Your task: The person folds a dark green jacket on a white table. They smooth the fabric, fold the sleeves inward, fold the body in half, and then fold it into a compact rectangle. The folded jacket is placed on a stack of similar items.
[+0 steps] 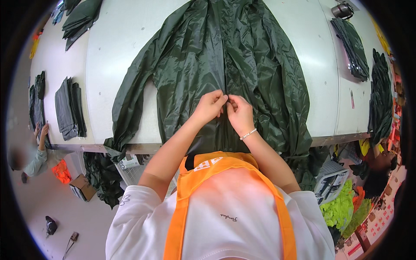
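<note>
A dark green, shiny rain jacket (190, 65) lies spread on the pale table, front up, with its sleeves out to both sides. Its hem hangs toward me over the near edge. At the middle front opening, my left hand (211, 106) and my right hand (241, 114) meet, fingertips almost touching. Each pinches the jacket's front between thumb and fingers; the exact bit of edge in the fingers is hidden. A beaded bracelet (248, 134) circles my right wrist.
Folded dark garments lie on the table at left (69, 108), far left (82, 21) and right (352, 48). A metal kettle-like pot (342, 11) stands at the far right. Below the edge are a white crate (132, 175) and bright yellow-green cloth (340, 206). Another person's hands (42, 134) work at left.
</note>
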Tool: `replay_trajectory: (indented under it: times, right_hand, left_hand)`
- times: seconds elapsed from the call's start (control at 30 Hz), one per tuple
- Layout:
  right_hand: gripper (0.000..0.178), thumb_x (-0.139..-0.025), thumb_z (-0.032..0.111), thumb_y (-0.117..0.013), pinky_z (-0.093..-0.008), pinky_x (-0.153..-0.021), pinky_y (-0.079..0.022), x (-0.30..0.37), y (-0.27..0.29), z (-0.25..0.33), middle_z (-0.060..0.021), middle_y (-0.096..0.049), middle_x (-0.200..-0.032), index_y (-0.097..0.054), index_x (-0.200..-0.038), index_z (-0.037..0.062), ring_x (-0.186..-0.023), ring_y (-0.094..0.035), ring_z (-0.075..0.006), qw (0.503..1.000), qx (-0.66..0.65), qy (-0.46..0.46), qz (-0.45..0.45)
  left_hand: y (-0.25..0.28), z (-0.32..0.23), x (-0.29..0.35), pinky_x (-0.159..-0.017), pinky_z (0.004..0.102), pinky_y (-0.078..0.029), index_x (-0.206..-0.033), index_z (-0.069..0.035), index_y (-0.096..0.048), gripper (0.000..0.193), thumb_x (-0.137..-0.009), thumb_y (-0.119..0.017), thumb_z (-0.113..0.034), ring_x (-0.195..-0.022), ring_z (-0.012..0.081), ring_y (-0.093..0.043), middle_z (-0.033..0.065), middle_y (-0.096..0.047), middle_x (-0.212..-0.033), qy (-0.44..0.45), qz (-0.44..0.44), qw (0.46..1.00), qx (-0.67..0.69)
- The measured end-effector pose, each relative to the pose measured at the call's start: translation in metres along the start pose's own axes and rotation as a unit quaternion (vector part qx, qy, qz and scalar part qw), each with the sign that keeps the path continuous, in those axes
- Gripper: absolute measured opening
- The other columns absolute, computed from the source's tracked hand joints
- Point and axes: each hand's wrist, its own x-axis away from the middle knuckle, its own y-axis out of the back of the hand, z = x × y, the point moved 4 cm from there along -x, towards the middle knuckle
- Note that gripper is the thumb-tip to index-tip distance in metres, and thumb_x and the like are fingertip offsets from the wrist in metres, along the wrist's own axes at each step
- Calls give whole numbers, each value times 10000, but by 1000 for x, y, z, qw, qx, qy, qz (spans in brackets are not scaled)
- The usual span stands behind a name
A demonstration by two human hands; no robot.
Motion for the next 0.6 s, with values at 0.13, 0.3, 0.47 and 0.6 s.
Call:
replay_trajectory:
  times: [0.13, 0.3, 0.47, 0.6]
  right_hand:
    - [95, -829, 53, -623, -284, -553, -465, -5, -8, 4, -101, -618, -709, -588, -862, -28, -592, -605, -204, 995, -79, -53, 22]
    - [199, -829, 138, -670, -299, -531, -439, -10, -11, 2, -113, -587, -625, -558, -781, -19, -532, -547, -175, 999, -47, -10, -6]
    - [283, -859, 258, -659, -290, -574, -471, -3, 26, 3, -127, -639, -688, -652, -896, -22, -618, -615, -152, 995, -36, -75, 49]
    - [336, -917, 310, -565, -255, -476, -460, 26, 125, -55, -68, -621, -654, -633, -907, -19, -566, -600, -122, 958, 6, -287, -10]
  left_hand:
    - [2, -2, 2, -429, 245, -393, -785, -51, -459, 334, -952, -362, -324, -444, 144, -516, 97, -567, -609, 20, 4, 997, 73]
    - [-1, 7, 5, -423, 244, -381, -912, -75, -404, 304, -954, -302, -359, -451, 182, -533, 130, -583, -635, 26, -3, 985, 170]
    - [59, -15, 27, -574, 290, -450, -936, -20, -545, 125, -906, -527, -139, -612, 165, -579, 95, -629, -706, -180, -266, 946, -54]
    - [181, 12, 62, -647, 362, -463, -832, 3, -677, 479, -911, -511, -439, -683, 269, -627, 126, -642, -694, 67, -425, 842, -324]
